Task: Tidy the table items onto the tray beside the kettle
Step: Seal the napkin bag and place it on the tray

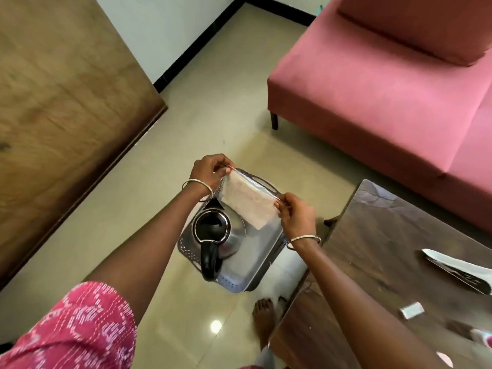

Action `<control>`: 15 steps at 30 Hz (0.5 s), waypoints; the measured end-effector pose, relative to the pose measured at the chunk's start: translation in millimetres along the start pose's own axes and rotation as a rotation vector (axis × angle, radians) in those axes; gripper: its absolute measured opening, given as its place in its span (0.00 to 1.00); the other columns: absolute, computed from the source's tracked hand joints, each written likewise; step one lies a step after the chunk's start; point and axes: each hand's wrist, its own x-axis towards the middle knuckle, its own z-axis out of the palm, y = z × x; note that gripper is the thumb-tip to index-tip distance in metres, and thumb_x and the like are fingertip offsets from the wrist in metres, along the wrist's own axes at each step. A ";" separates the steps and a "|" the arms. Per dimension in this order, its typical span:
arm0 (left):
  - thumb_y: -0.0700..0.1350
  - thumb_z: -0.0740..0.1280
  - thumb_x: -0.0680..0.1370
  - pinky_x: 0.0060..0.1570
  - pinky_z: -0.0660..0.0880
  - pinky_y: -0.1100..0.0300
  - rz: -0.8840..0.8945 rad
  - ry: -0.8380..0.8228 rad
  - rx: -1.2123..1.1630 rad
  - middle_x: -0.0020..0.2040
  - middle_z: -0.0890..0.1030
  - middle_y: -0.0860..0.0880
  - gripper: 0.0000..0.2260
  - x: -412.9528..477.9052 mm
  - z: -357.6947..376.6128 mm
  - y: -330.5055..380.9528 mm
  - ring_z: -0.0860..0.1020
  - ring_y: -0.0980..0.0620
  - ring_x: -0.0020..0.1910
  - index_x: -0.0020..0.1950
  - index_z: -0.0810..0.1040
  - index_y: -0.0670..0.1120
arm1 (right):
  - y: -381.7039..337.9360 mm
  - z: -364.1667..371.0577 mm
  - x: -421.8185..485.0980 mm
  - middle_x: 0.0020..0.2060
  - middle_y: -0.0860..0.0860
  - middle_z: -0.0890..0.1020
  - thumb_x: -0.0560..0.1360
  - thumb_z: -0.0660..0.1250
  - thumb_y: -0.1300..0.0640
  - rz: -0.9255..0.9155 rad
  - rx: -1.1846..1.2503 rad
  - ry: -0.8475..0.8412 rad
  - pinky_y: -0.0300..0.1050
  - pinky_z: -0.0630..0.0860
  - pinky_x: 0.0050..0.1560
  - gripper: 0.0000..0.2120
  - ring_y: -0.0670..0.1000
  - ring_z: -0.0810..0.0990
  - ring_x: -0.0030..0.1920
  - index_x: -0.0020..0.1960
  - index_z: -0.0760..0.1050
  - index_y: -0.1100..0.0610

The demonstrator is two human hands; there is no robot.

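Note:
A steel tray (262, 258) sits on the floor below me, with a steel kettle (213, 235) with a black handle standing on its left part. Above the tray's far right part I hold a clear plastic pouch (249, 199) with a pale folded cloth or paper inside. My left hand (210, 170) pinches its upper left corner and my right hand (296, 215) pinches its right edge. On the dark wooden table (386, 235) at the right lie a white packet with dark utensils (458, 270) and a small white sachet (412, 310).
A pink sofa (386, 83) stands at the back right. A large wooden panel (61, 102) fills the left side. My bare foot (263, 320) rests on the tiled floor beside the table's edge. A pink-and-white object (483, 338) lies at the table's near right.

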 end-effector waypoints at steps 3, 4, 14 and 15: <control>0.37 0.70 0.74 0.47 0.72 0.67 -0.027 -0.039 0.015 0.45 0.85 0.49 0.06 20.9 7.5 -30.1 0.81 0.54 0.44 0.48 0.84 0.45 | 11.0 30.7 17.1 0.44 0.57 0.87 0.78 0.68 0.61 0.066 0.031 -0.064 0.55 0.81 0.50 0.06 0.58 0.85 0.45 0.51 0.82 0.60; 0.38 0.71 0.74 0.46 0.72 0.66 -0.039 -0.053 0.021 0.44 0.85 0.49 0.06 26.6 10.2 -39.1 0.81 0.55 0.43 0.48 0.84 0.46 | 14.7 39.2 22.7 0.44 0.57 0.87 0.78 0.68 0.61 0.085 0.031 -0.084 0.55 0.81 0.50 0.05 0.59 0.85 0.46 0.51 0.82 0.60; 0.37 0.71 0.73 0.51 0.75 0.60 -0.139 -0.150 0.069 0.44 0.86 0.46 0.07 52.9 22.2 -100.7 0.83 0.48 0.47 0.47 0.83 0.47 | 34.1 89.9 56.7 0.46 0.56 0.87 0.78 0.66 0.58 0.138 -0.112 -0.134 0.45 0.73 0.48 0.08 0.59 0.83 0.50 0.53 0.83 0.57; 0.37 0.71 0.74 0.53 0.76 0.58 -0.141 -0.153 0.064 0.45 0.86 0.46 0.07 54.8 23.4 -103.1 0.83 0.48 0.48 0.48 0.83 0.47 | 35.6 91.6 59.6 0.48 0.56 0.87 0.78 0.66 0.58 0.162 -0.108 -0.113 0.45 0.74 0.49 0.09 0.59 0.83 0.52 0.54 0.82 0.56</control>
